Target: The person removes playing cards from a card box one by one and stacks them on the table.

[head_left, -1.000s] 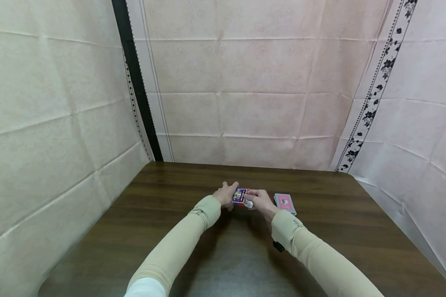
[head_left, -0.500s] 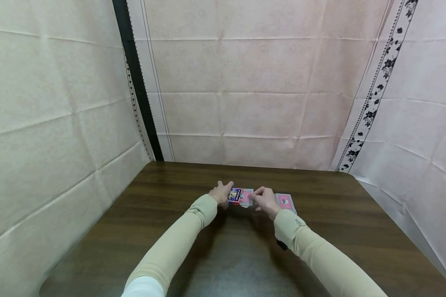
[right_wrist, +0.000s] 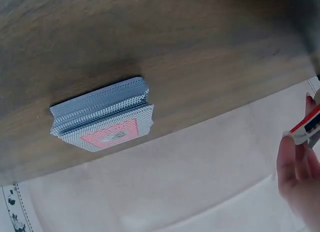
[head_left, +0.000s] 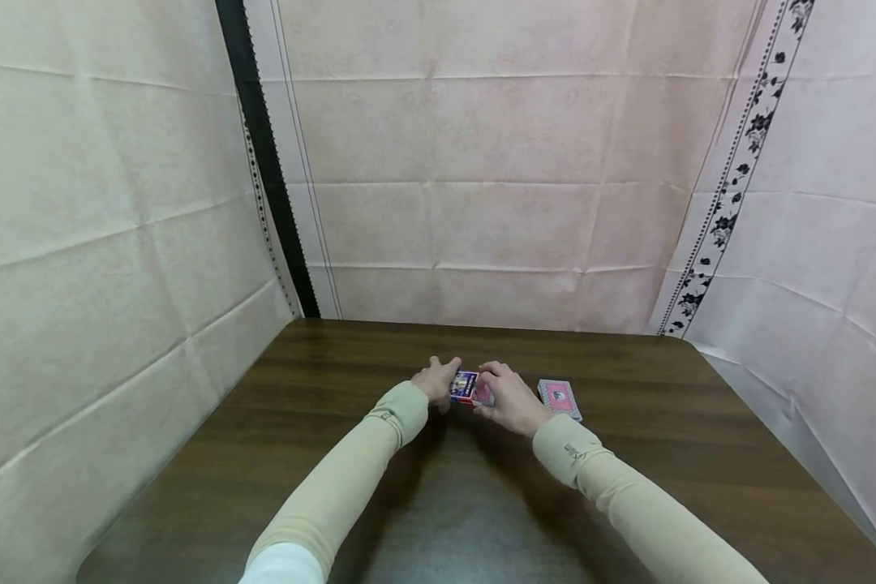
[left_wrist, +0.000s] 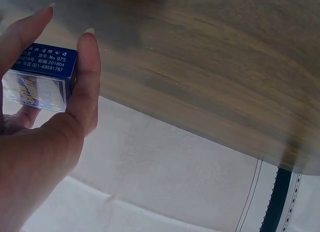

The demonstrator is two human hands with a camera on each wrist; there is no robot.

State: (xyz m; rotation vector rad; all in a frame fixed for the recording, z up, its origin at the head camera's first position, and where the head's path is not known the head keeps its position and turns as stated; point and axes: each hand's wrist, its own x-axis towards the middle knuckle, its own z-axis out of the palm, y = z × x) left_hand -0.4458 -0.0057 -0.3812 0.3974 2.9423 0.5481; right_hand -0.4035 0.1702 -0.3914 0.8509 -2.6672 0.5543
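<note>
My left hand [head_left: 434, 383] grips a blue playing-card box [head_left: 464, 387] over the table. In the left wrist view the box [left_wrist: 49, 64] shows a dark blue end with white print, between the thumb and fingers. Pink-backed playing cards [head_left: 484, 395] stick out of the box's right end. Around their edges are the curled fingers and thumb of my right hand [head_left: 514, 403]. In the right wrist view a white-and-red corner of the box [right_wrist: 304, 134] shows at my fingertips; the palm hides the rest.
To the right of my right hand lies a deck of playing cards [head_left: 559, 397], pink-backed, its stack slightly uneven. The brown wooden table [head_left: 453, 503] ends at a pale cloth wall [head_left: 482, 219] behind, with further cloth at both sides.
My left hand has shifted slightly left with the box. Cards have come into view at its right end. My right hand moved right, then back left onto those cards.
</note>
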